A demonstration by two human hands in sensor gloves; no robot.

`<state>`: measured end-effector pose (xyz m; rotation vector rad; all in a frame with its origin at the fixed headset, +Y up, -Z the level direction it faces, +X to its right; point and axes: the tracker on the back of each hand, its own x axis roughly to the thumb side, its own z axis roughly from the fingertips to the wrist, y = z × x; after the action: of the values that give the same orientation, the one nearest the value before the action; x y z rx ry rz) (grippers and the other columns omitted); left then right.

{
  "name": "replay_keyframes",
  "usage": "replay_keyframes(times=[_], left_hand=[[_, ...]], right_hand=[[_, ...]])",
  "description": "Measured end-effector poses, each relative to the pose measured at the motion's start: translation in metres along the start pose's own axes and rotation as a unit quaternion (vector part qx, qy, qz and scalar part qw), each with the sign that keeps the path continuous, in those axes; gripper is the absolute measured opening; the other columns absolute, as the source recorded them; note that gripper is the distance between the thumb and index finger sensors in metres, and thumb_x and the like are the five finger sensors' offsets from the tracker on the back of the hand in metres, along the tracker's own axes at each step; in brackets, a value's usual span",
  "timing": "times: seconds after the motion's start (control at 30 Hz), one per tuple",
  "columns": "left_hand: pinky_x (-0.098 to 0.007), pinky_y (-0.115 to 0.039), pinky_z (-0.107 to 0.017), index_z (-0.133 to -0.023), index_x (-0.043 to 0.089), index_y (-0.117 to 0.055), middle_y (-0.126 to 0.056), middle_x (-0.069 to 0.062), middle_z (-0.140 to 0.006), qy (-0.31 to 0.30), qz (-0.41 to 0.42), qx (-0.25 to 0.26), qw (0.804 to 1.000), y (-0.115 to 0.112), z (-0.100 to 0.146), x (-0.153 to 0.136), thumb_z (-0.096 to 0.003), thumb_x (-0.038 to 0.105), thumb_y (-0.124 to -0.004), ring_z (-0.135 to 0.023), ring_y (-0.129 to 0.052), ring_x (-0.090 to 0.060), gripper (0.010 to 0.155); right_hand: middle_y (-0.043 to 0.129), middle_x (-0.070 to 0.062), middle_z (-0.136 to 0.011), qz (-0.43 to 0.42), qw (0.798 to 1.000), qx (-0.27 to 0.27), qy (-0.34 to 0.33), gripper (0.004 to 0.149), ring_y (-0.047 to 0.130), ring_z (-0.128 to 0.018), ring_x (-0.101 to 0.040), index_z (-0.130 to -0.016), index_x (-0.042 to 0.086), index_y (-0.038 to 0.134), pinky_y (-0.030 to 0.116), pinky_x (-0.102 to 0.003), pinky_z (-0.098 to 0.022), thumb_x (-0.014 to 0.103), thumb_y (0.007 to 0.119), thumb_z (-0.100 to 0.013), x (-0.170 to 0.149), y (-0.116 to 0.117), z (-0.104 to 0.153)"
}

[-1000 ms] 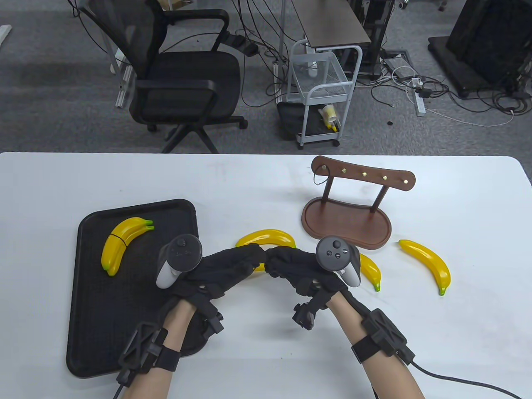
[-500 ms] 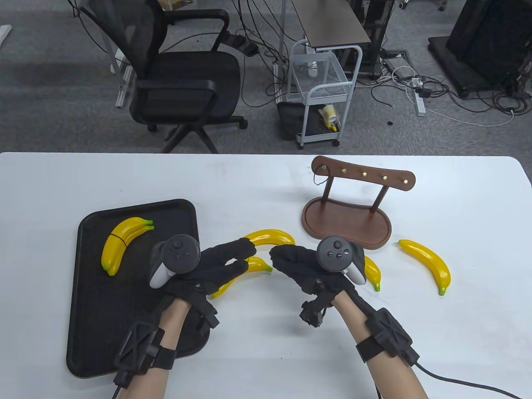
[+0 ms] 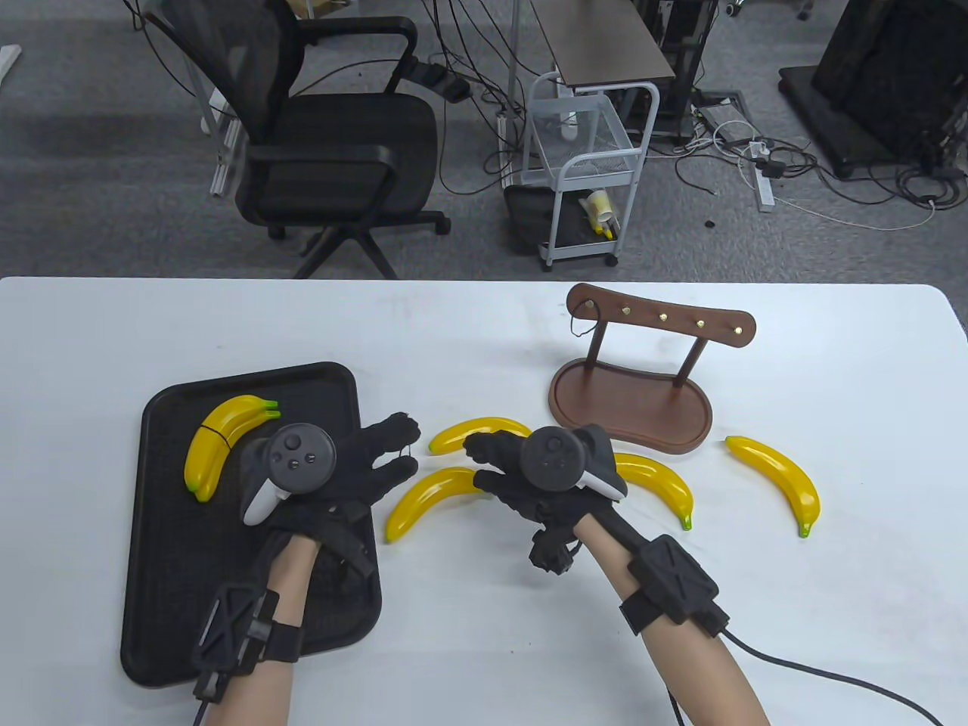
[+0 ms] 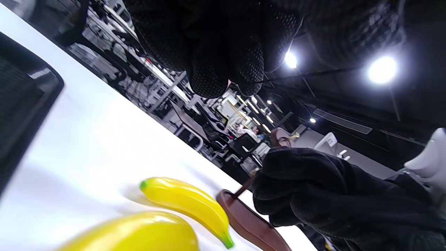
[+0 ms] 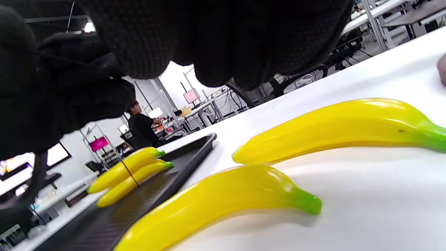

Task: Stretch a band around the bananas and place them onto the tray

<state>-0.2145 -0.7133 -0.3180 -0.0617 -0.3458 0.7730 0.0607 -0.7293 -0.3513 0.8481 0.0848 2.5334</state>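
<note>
Bananas (image 3: 435,501) of the unbundled pair are seen lying apart on the counter (image 3: 484,325), just right of the tray (image 3: 151,605): one (image 3: 478,434) farther from the person and one nearer, with a clear gap between them. Half a second ago the nearer banana was held between the left fingers and the right hand was closed beside it; a second ago both hands were bunched over the pair. Now the left hand (image 3: 363,473) has been drawn back toward the tray's right edge with its fingers spread, and a thin dark strand, judged to be the band (image 3: 404,452), seems to be caught between two fingertips, though it is too fine to be confirmed. The right hand (image 3: 507,473) has been moved over the right ends of the two bananas with its fingers curled; whether anything is pinched there cannot be told. On the tray, a banded pair (image 3: 223,442) is already laid near the far left corner, a dark line crossing it. Two more single bananas (image 3: 662,488) are left right of the tray, in front of the wooden stand (image 3: 631,401). The release is judged to mean the band is being readied, with the pair yet to be gathered.
</note>
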Motion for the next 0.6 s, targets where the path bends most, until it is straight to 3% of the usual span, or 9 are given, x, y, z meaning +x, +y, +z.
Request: replay_keyframes(times=[0.3,0.6], left_hand=[[-0.047,-0.061,-0.082,-0.108,0.027,-0.059,-0.074,0.003,-0.112,0.042,-0.003,0.024,0.999,0.008,0.005,-0.027,-0.0481,0.057,-0.072,-0.104,-0.080,-0.024,0.068],[-0.047,-0.061,-0.083,-0.107,0.028,-0.059,-0.074,0.004,-0.112,0.055,0.004,0.028,0.998,0.009,0.006,-0.038,-0.0482,0.057,-0.072,-0.104,-0.080,-0.024,0.067]], right_hand=[[0.072,-0.009,-0.105,0.092,0.995,0.026,-0.018,0.065,0.079,-0.091,-0.037,-0.106,0.018,0.059,0.073,-0.052,-0.062,0.035,0.085,-0.049,0.006,0.034,-0.030],[0.070,-0.006,-0.106,0.146,0.988,0.048,-0.032,0.068,0.078,-0.092,-0.034,-0.106,0.020,0.058,0.073,-0.051,-0.063,0.037,0.087,-0.047,0.008,0.064,-0.043]])
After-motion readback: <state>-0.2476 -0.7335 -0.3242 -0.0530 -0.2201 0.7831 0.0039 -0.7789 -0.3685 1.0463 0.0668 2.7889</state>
